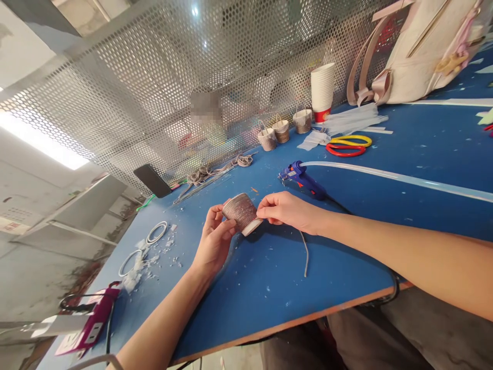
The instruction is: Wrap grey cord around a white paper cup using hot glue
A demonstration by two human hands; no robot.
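Observation:
My left hand (217, 237) holds a small paper cup (241, 211) wrapped in brownish cord, tilted on its side above the blue table. The cup's pale, uncovered end faces down to the right. At that end, my right hand (283, 211) pinches the cord against or beside the cup; the fingers hide the exact spot. The loose tail of the cord (306, 255) hangs below my right hand onto the table. Just beyond that hand lies a blue glue gun (302, 180) with a long clear glue stick (389, 179) in its back.
Scissors (348, 145) with red and yellow handles lie near clear glue sticks (356, 121), stacked paper cups (322, 92) and several little cord-wrapped baskets (282, 131). A phone (152, 180) leans against the mesh divider (154, 87). Glue scraps (136, 270) and a purple power strip (92, 324) are at left.

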